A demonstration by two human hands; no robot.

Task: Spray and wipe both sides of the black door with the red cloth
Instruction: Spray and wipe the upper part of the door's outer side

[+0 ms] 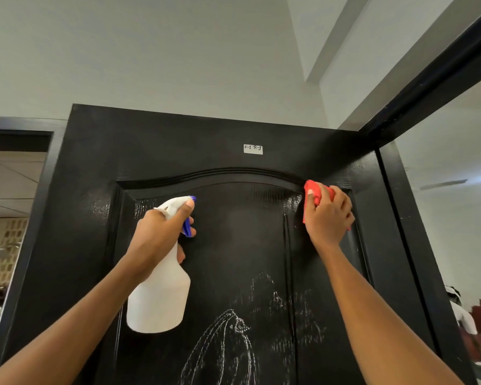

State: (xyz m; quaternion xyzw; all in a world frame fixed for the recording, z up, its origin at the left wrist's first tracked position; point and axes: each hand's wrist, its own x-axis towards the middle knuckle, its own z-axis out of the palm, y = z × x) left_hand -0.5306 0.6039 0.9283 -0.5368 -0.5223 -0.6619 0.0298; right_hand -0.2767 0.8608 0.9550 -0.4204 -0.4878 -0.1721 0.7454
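Black door (pixel 233 245) glistens with droplets; right hand (pixel 328 215) presses bunched red cloth (pixel 315 190).

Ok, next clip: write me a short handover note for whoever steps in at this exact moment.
Left hand: holds the spray bottle up at the door, a finger on the blue trigger.
Right hand: presses the red cloth on the upper right corner of the arched panel.
Done: this face is sprayed; wet streaks and droplets show lower down.
Left: wipe the rest of this face, then spray and wipe the other side, which is out of view.
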